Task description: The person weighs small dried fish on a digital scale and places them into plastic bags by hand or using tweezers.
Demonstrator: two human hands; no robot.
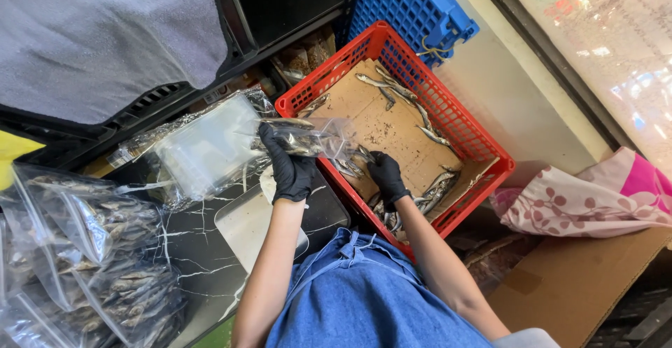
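left hand point(290, 169) grips fish bag point(315, 137) over red crate point(483, 145).

Red plastic crate point(467, 124), matt cardboard liner point(392, 128); glossy clear plastic bag point(308, 137); matt black gloves; shiny silvery dried fish point(434, 193)

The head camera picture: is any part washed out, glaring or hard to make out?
In the head view, the window at upper right is blown out by daylight; the clear bag in the left hand glints, blurring its fish; the red crate is evenly lit and sharp.
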